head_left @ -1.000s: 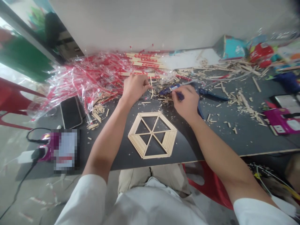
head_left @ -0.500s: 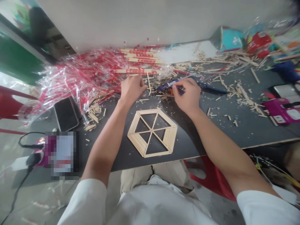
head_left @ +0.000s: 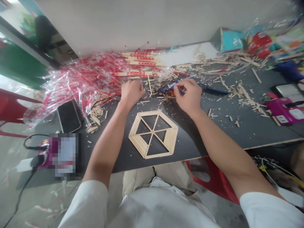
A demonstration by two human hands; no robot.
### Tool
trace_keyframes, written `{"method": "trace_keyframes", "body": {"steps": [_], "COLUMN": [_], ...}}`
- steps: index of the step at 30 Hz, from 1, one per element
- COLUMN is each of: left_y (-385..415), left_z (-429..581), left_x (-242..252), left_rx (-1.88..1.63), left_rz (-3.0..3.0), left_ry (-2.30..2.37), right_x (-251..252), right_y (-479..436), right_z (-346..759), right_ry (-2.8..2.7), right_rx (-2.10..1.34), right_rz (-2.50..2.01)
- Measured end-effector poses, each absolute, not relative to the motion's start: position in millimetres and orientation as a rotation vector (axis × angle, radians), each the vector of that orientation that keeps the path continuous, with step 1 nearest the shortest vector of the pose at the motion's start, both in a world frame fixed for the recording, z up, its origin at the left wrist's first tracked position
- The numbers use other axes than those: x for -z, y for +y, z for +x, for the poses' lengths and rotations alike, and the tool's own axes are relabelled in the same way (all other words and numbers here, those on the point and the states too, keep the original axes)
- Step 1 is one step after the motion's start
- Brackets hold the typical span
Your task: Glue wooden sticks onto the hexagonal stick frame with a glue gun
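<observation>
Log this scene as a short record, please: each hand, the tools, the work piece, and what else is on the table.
Left hand: closed, resting beside loose wooden sticks
Right hand: gripping what appears to be a blue hot glue gun
Other tool: blue-handled pliers
Work piece: hexagonal wooden stick frame
Surface: black table
Also on table: smartphone, red-printed plastic wrappers, wood offcuts

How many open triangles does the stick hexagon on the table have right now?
6, all in the stick hexagon, ringed around its centre: top, upper right, lower right, bottom, lower left and upper left. None looks covered or hidden.
</observation>
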State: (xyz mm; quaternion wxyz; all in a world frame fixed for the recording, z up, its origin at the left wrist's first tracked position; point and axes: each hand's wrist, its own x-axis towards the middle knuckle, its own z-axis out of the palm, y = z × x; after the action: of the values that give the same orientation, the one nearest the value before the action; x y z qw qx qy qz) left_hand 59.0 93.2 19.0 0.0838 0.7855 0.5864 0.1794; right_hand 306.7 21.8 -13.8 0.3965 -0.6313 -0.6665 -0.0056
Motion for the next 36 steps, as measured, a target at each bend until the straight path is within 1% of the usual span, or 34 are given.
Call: {"method": "trace_keyframes", "body": {"steps": [4,9,14,20,29,36], "left_y": [89,82,78,75,85,83], "left_z": [62,66,66,70,68,69], "left_x": [-23,-29,-23,-17,-6,-8], "left_rx": [-0.490,-0.326,-0.327,-0.186,-0.292,-0.324], "left_rz": [2.362,2.400,2.540,2.663,2.759,2.703], "left_ry": [1.760,1.747,1.537,1.427,1.388,1.466], "right_x": [19,26,28,29,29,27], "right_y": [25,30,32,32,31,29], "right_z": [310,315,317,318,315,313], "right_ry": [-1.665,-1.629,-1.633,-1.658,-1.655,-1.659], "right_rx": [0.065,0.097,0.099,0.115,0.069,0.040], "right_rz": [-1.549,-1.438,-1.445,-1.419,-1.422,-1.411]}}
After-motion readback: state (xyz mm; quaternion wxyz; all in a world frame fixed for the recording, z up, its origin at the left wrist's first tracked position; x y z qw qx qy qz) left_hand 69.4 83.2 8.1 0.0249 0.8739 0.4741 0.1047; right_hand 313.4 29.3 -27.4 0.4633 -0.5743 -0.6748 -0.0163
